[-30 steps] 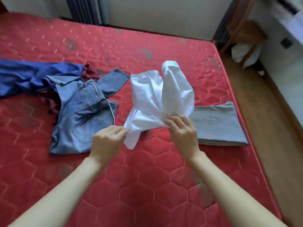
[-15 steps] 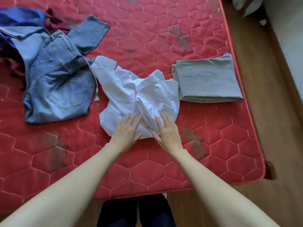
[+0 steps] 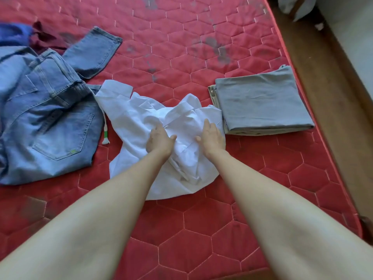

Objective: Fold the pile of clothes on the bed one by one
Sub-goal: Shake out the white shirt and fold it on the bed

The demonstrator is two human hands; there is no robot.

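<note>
A crumpled white shirt (image 3: 133, 120) lies on the red quilted mattress (image 3: 181, 47), near its front edge. My left hand (image 3: 160, 141) rests flat on the middle of the shirt. My right hand (image 3: 212, 136) presses the shirt's right part with straight fingers, close to a folded grey garment (image 3: 260, 102). Unfolded blue jeans (image 3: 50, 118) are spread out to the left of the shirt, touching its collar end. Behind the jeans lie a blue garment (image 3: 12, 33) and a dark red one (image 3: 46, 37), both partly cut off by the frame.
A white cord with a green-banded tassel (image 3: 106, 136) hangs between jeans and shirt. The mattress ends at the right on a wooden floor (image 3: 333, 98). Bare red mattress stretches behind the clothes and in front of the shirt.
The white shirt, held up in both hands a second ago, now lies on the mattress. Both hands have slid forward from its near hem onto its middle.
</note>
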